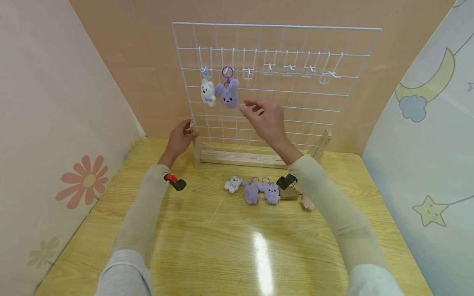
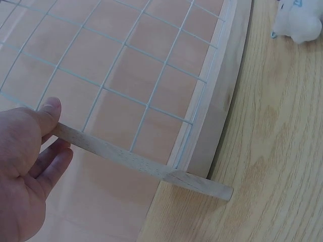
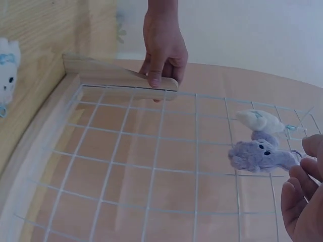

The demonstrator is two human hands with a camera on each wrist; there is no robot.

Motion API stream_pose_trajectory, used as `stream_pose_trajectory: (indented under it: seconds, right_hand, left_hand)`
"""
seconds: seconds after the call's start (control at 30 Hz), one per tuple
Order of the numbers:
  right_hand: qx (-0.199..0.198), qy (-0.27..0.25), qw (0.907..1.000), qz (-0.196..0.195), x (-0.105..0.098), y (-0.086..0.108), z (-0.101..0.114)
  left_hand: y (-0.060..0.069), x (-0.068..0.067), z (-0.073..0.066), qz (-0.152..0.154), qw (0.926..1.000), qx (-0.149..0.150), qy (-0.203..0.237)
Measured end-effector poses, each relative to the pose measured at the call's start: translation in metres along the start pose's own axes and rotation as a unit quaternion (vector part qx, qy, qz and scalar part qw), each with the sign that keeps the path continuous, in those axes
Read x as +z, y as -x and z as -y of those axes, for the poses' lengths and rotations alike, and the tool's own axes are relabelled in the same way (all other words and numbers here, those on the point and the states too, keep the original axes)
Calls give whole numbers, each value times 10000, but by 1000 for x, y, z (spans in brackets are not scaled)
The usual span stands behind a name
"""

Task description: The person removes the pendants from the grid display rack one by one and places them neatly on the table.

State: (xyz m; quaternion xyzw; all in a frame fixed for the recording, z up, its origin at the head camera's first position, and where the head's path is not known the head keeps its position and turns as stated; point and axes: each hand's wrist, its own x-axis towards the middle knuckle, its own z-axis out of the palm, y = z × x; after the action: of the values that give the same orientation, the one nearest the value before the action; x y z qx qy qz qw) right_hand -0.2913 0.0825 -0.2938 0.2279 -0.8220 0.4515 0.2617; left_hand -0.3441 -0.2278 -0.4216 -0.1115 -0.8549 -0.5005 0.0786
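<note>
My left hand [image 1: 179,142] grips the top of the wooden side post [image 2: 146,165] of a white wire grid rack [image 1: 275,27], thumb on one side and fingers on the other. Just right of a hanging purple plush keychain [image 1: 230,97], my right hand [image 1: 267,121] is raised with loosely bent fingers, nothing visible between them. The purple plush hangs by its purple ring from the second hook from the left. On the leftmost hook hangs a white bear keychain [image 1: 208,93]. In the right wrist view, the fingers [image 3: 295,196] appear close to the purple plush's ring.
Several white hooks [image 1: 289,69] without keychains line the grid to the right. On the wooden table [image 1: 192,238] before the rack lie a white bear keychain [image 1: 233,184], two purple plush keychains [image 1: 252,192], a brown piece [image 1: 289,193] and a pink plush [image 1: 307,202], partly behind the right forearm.
</note>
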Motion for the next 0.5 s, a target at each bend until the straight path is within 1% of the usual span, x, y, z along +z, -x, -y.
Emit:
stream_pose_trajectory:
  seconds: [0.13, 0.23, 0.5]
  right_hand:
    - [12, 109, 9998, -170, 0, -13, 4]
    - [79, 93, 9995, -281, 1, -22, 6]
    - [150, -211, 9984, -501, 9, -41, 12]
  left_hand:
    - [1, 0, -1, -11, 9999, -90, 43]
    - [1, 0, -2, -6, 9999, -132, 69]
    - [0, 0, 1, -6, 9999, -110, -32]
